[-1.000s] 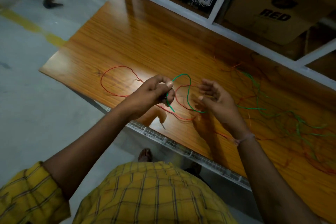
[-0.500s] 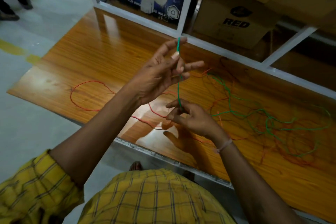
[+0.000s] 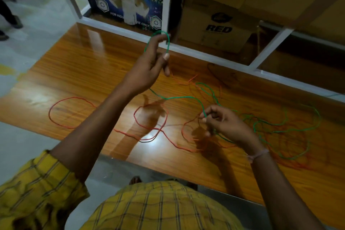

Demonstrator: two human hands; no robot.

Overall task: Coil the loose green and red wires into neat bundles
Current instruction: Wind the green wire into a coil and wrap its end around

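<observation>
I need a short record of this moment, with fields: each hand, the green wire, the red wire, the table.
left hand: raised, a loop of green wire over its fingers
right hand: lower, pinches the green wire
green wire: runs between both hands; the rest lies tangled at the right
red wire: loose loops flat on the table, not coiled
table: glossy wood, shelf with boxes behind

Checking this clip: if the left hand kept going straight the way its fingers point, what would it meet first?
Probably the white shelf rail at the back of the wooden table. The left hand, holding a green wire loop, points up and away toward it; depth is unclear from one view.
</observation>
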